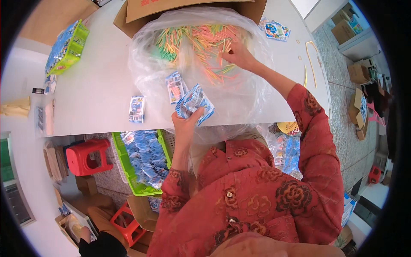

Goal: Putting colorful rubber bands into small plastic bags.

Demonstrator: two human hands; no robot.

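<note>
My left hand (185,123) is closed on a small blue-and-white striped packet (195,103) near the table's front edge. Touching or overlapping it is another packet (174,88), lying on clear plastic. A separate packet (137,109) lies flat on the table to the left. Farther off, my right hand (240,55) reaches into a large clear plastic bag (147,60), its fingers pinched on a few thin coloured sticks (209,36) from a loose pile of pink, yellow and green ones. The exact number between the fingers is hard to make out.
A cardboard box (192,7) stands behind the bag. Green baskets of packets sit at the far left (76,47) and below the table (147,188). More packets (276,30) lie back right. Red stools (90,156) and another person's leg (105,222) are at lower left.
</note>
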